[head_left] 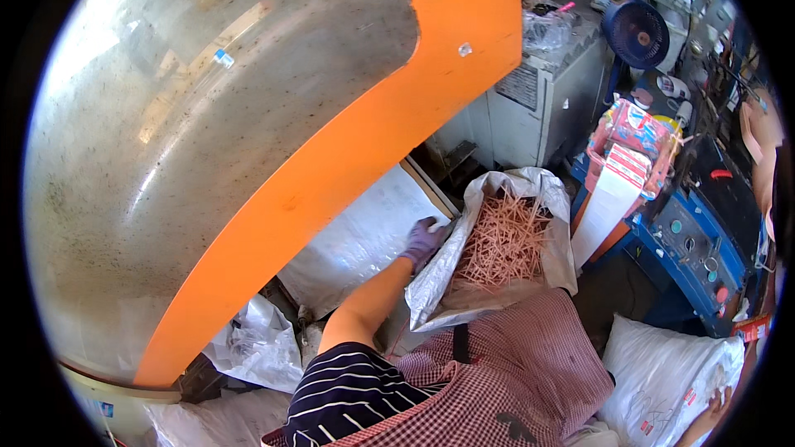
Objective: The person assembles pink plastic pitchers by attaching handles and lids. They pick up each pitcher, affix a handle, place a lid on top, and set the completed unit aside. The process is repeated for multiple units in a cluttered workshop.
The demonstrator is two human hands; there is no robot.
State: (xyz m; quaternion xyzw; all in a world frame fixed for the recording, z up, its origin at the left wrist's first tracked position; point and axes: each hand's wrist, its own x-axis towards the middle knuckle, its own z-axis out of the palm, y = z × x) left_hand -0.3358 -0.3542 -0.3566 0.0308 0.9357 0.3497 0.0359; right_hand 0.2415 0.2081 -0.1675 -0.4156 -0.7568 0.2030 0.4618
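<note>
My left hand (425, 243), in a purple glove with dark fingertips, reaches over a sheet-covered tray (356, 236). Its fingers look loosely spread beside the left rim of a silvery woven sack (436, 281); whether they touch the rim I cannot tell. The sack stands open in front of me, its lining folded outward. Many thin, pinkish-orange plastic sticks (505, 240) lie loose and tangled inside. My right hand does not show. At the lower right, a bare hand (717, 407) by a white sack appears to be another person's.
A large clear curved cover with an orange border (281, 207) arches over the left side. Right of the sack stand a white carton (611, 199), a pink basket (633, 136) and a blue control panel (691, 252). Stuffed white sacks (667, 381) lie low; a blue fan (636, 33) stands behind.
</note>
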